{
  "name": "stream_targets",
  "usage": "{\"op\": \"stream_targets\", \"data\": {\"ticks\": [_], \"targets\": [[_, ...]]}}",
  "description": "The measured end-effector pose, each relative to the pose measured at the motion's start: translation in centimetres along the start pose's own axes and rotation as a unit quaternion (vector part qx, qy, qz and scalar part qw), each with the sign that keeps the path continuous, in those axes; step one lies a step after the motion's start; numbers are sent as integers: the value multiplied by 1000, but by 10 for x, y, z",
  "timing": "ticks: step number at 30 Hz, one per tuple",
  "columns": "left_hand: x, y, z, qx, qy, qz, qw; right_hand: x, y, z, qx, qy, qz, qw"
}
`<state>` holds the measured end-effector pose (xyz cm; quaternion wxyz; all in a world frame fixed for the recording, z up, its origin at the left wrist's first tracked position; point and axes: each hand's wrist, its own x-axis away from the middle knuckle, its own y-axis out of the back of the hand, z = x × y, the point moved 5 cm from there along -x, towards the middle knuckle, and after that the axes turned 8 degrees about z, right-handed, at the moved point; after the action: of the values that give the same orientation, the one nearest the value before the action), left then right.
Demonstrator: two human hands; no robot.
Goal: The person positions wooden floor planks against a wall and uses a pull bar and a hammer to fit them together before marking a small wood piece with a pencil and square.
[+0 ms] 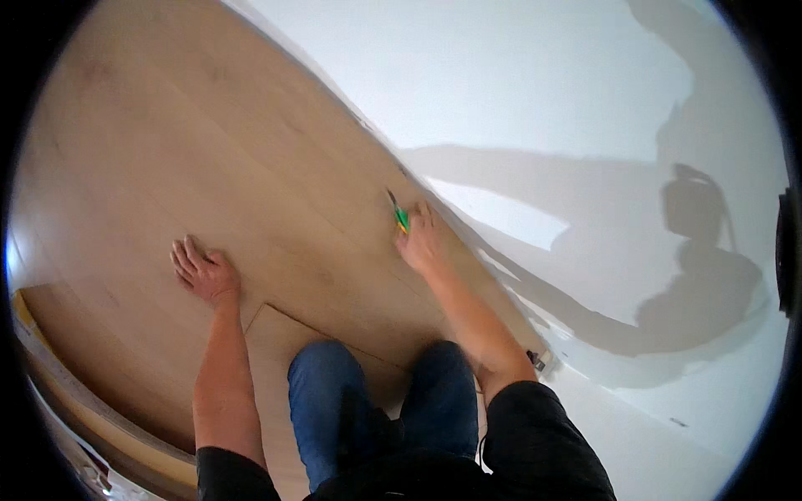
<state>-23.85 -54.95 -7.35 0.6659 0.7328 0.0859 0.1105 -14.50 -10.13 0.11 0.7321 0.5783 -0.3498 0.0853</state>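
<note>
My right hand [418, 238] grips a small knife with a green and yellow handle [402, 220], its blade pointing up and left over the light wooden plank floor [251, 150]. That hand is low over the floor, close to where it meets the white wall [535, 92]. My left hand [203, 271] lies on the planks to the left, fingers spread and holding nothing. My knees, in blue jeans, are on a wood-look board [276, 351] whose edge shows across the planks below my hands.
A curved strip with a yellowish edge [92, 392] runs along the lower left. A small metal item [535, 360] sits at the wall's foot on the right. A dark object [785, 250] shows at the far right rim. My shadow falls on the wall.
</note>
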Motion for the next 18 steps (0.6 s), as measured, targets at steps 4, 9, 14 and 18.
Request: {"op": "stream_targets", "data": {"ticks": [4, 9, 14, 18], "targets": [[-6, 6, -1, 34, 9, 22, 999, 178, -24, -100, -18, -157, 35, 987], [-30, 3, 3, 33, 1, 133, 991, 411, -19, -164, -95, -358, -12, 929], [-6, 46, 19, 82, -160, 273, 945, 594, -72, -203, -172, -443, -100, 874], [90, 73, 64, -20, -291, 400, 869, 723, -194, -212, -218, -520, -21, 826]]}}
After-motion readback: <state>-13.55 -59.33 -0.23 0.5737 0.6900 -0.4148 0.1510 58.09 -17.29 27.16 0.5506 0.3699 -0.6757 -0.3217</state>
